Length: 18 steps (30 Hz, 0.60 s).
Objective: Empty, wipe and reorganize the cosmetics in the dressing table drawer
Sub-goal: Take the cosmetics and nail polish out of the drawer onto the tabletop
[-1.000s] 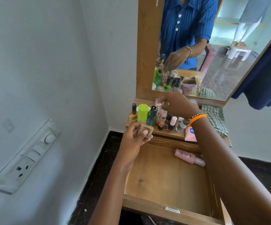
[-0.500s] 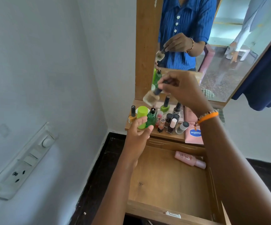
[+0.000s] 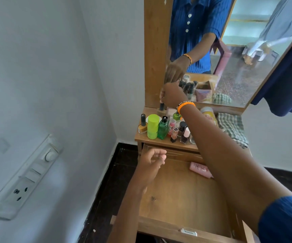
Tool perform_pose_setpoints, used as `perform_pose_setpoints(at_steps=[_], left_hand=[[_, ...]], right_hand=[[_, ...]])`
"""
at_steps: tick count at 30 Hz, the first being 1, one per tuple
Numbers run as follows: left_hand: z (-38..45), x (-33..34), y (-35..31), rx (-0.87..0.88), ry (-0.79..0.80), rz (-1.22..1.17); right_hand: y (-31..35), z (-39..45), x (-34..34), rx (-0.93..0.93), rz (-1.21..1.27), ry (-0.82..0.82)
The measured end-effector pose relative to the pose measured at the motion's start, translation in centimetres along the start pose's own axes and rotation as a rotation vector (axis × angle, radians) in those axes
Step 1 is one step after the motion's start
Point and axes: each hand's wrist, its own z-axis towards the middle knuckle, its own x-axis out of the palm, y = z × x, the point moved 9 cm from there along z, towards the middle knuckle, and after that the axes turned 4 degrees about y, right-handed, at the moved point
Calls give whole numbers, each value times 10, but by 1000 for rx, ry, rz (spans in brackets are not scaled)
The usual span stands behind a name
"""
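The wooden drawer (image 3: 182,195) stands pulled out below me, holding only a pink tube (image 3: 200,169) at its back right. On the dressing table top (image 3: 161,141) stand several cosmetics: a lime-green container (image 3: 153,126), a green glass bottle (image 3: 163,128), a yellow nail polish (image 3: 142,126) and small dark bottles (image 3: 182,131). My right hand (image 3: 171,95) reaches to the back left of the top, fingers pinching the black cap of a small beige bottle (image 3: 161,109) that rests there. My left hand (image 3: 152,159) hovers over the drawer's back left corner, loosely curled and holding nothing.
A mirror (image 3: 229,50) in a wooden frame rises behind the table top. A checked cloth (image 3: 232,128) lies at the top's right end, beside a yellow-labelled bottle (image 3: 209,116). The white wall with a switch panel (image 3: 26,176) is close on the left. Dark floor surrounds the table.
The beige bottle went from my left hand to my right, which lifted it and then set it down at the back left of the top. My left hand dropped toward the drawer, empty.
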Motion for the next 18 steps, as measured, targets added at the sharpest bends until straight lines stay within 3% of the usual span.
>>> perform_pose_setpoints(at_steps=[7, 15, 18], left_hand=[[5, 13, 7, -18, 10, -5], [8, 27, 12, -9, 29, -18], [5, 45, 28, -58, 82, -20]], right_hand=[[-4, -7, -5, -18, 13, -13], [-7, -77, -53, 8, 275, -143], [-17, -140, -37, -36, 292, 31]])
